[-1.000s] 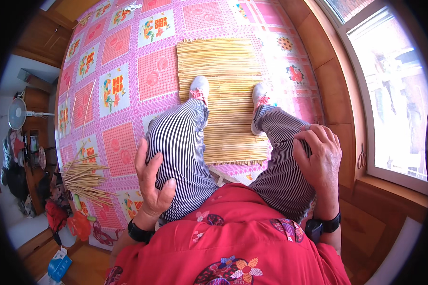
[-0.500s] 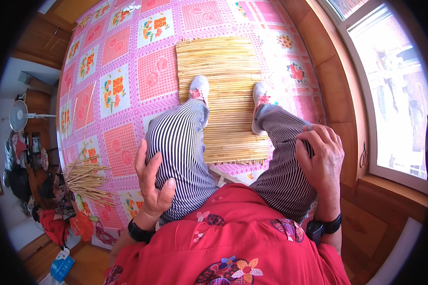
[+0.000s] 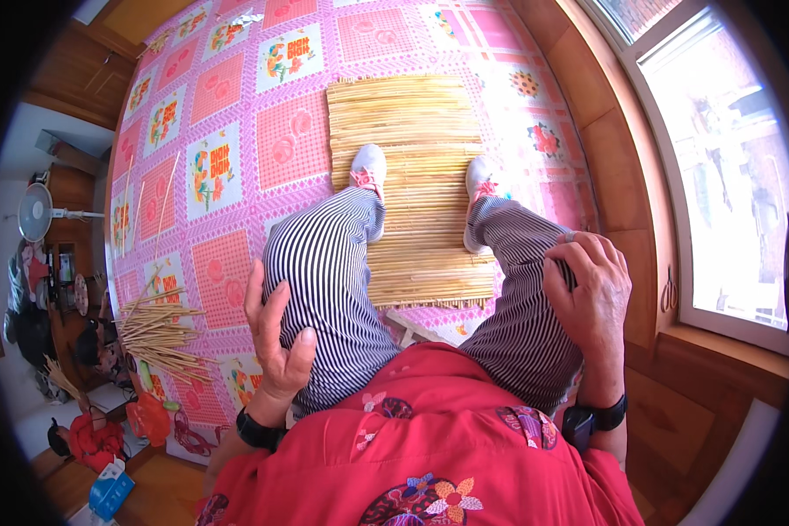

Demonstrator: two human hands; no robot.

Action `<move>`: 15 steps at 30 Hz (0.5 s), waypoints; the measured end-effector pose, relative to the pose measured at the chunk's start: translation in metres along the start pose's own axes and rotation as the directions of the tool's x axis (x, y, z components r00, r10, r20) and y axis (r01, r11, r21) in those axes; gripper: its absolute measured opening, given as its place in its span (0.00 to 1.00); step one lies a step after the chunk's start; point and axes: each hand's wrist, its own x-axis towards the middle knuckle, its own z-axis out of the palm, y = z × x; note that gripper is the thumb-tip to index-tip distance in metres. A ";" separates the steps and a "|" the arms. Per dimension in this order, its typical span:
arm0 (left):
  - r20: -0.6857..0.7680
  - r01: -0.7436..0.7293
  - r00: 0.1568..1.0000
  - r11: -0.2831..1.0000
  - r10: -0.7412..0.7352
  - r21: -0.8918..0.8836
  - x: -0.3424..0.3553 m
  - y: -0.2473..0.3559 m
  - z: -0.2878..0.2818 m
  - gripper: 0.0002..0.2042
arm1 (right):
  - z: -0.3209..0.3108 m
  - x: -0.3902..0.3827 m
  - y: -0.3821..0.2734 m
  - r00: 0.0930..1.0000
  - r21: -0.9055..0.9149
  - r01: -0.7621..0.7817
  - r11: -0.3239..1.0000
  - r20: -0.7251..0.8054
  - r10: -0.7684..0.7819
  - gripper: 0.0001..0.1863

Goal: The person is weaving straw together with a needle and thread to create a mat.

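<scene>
My left hand rests beside my left thigh in striped trousers, palm turned inward, fingers apart and empty. On my right knee lies my right hand, its fingers loosely bent over the cloth and holding nothing. Between my legs and under both feet, in white shoes with pink laces, is a yellow mat of thin straw-like sticks. It lies on a pink and white patterned covering.
A loose pile of sticks lies at left near a red plastic bag. A person in red is below the edge at lower left, by a blue box. A white fan stands left; a window is at right.
The person in red at lower left has moved, and a bundle of sticks now shows raised there. My left hand has shifted slightly left; my right hand stays on the knee.
</scene>
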 end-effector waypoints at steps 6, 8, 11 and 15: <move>-0.006 -0.004 1.000 1.000 0.004 0.005 0.000 0.000 -0.002 0.27 | -0.002 0.001 0.001 1.000 -0.006 0.001 1.000 0.012 -0.001 0.04; -0.002 -0.013 1.000 1.000 0.013 0.012 0.000 -0.002 -0.003 0.27 | -0.002 0.001 0.001 1.000 -0.006 -0.006 1.000 0.013 0.006 0.04; -0.006 -0.016 1.000 1.000 0.016 0.015 -0.002 -0.005 -0.004 0.27 | -0.003 0.002 0.001 0.999 -0.005 -0.019 1.000 0.033 0.019 0.04; 0.010 -0.011 1.000 0.999 0.011 0.035 -0.002 -0.005 -0.006 0.27 | -0.002 0.003 0.001 0.999 0.005 -0.028 1.000 0.044 0.027 0.04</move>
